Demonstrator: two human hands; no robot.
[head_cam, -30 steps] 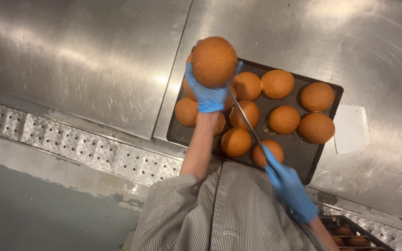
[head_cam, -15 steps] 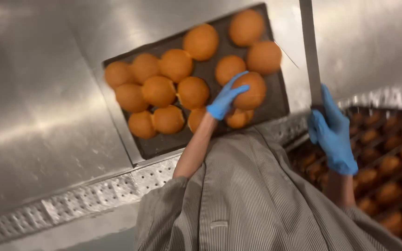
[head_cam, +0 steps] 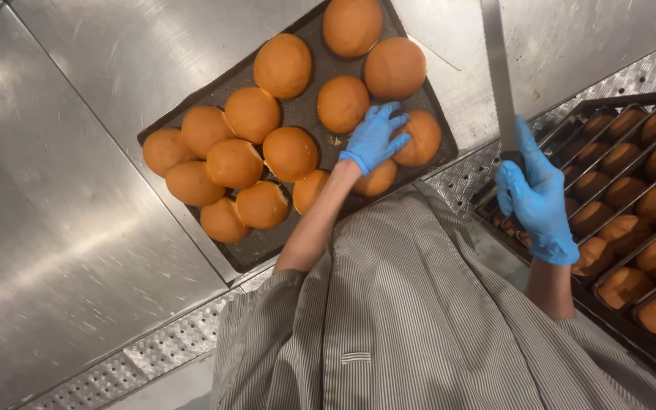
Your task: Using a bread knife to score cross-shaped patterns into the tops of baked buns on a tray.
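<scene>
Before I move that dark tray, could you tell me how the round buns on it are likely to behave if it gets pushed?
The buns look domed and sit loose on the dark tray, so a shove could probably slide or roll them. They crowd together and touch, which may hold them back. The left hand rests on one; they seem soft and light, likely easy to dent.

A rack of buns stands beside the steel counter.

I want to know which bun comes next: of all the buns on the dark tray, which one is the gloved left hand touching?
The left hand rests on the bun at the tray's right edge, partly covering it; the other buns lie untouched.
</scene>
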